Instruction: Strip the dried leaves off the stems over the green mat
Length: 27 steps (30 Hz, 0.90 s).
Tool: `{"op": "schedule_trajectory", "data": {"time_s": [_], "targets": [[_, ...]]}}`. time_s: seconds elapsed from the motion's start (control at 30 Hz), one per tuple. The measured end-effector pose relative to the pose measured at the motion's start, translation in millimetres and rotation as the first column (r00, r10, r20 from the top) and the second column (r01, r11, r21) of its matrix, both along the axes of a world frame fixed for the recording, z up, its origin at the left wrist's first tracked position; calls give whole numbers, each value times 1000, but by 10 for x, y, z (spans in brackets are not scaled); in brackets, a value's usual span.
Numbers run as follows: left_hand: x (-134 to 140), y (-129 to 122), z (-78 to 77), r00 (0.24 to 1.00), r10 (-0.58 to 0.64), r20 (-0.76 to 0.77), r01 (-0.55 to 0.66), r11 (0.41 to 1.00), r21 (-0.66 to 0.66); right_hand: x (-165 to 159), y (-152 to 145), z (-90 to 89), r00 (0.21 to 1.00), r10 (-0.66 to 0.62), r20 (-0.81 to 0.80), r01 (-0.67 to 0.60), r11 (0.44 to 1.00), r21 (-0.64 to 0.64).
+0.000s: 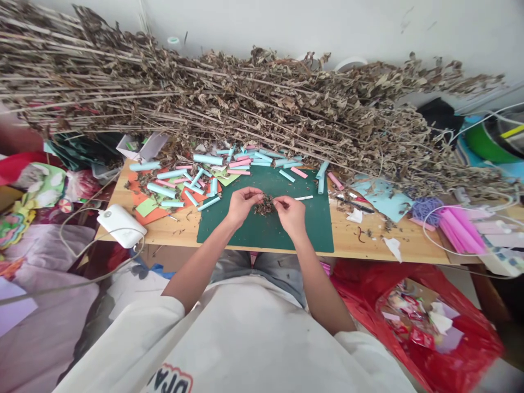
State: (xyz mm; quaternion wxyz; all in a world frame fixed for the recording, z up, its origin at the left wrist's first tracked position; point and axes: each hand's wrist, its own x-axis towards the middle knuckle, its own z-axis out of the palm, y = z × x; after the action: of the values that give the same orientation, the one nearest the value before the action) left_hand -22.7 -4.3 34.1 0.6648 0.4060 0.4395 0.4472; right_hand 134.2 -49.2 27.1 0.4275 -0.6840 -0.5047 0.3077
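A small clump of crumbled dried leaves (265,205) sits between my two hands over a dark green cutting mat (266,236). My left hand (244,206) pinches the clump's left edge between thumb and fingers. From the other side, my right hand (291,213) has its fingertips closed at the clump's right edge. Just beyond the right hand lies a thin white stick (303,197). Many blue paper tubes (208,159) and pink paper tubes (298,172) are scattered behind and left of the mat.
A large heap of dried leafy stalks (245,103) spans the back. At left lies a white power bank (121,226) with a cable. Blue paper (385,195), a black pen (355,204) and purple yarn (427,212) lie right. A red bag (462,305) of scraps hangs below.
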Motion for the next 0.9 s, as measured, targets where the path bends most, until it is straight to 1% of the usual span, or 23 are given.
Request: {"op": "schedule_trajectory", "data": {"time_s": [0.1,0.2,0.3,0.4,0.47,0.53,0.63,0.7,0.73,0.8,0.9], "targets": [[-12,1,-27,997,-2,-72,6,999,44,12,1,6,990,74,120,-74,997,-8],[3,-12,-57,992,-10,-124,20,997,81,-6,-8,12,989,77,130,-76,997,-9],[16,-18,-77,990,-24,-136,32,998,59,-11,-14,20,979,77,188,-84,996,31],[16,-15,-76,987,-14,-158,19,999,28,7,-21,42,946,133,297,-157,986,58],[13,-12,-65,984,-4,-179,9,1000,25,16,-31,67,929,142,342,-177,981,74],[12,-11,-49,982,-8,-187,12,1000,18,9,-38,93,947,121,296,-156,983,96],[22,-15,-35,985,-38,-168,39,999,5,-35,-33,120,992,111,52,-116,989,97],[35,-20,-36,989,-55,-140,57,998,13,-74,-22,126,991,102,-83,-95,992,83],[39,-22,-37,989,-59,-134,63,998,25,-92,-17,127,989,92,-118,-83,993,79],[41,-28,-32,983,-61,-174,74,995,68,-118,-11,128,988,67,-136,-57,995,80],[25,-45,6,933,-39,-358,108,979,173,-131,-21,127,994,45,-98,-37,995,88]]}}
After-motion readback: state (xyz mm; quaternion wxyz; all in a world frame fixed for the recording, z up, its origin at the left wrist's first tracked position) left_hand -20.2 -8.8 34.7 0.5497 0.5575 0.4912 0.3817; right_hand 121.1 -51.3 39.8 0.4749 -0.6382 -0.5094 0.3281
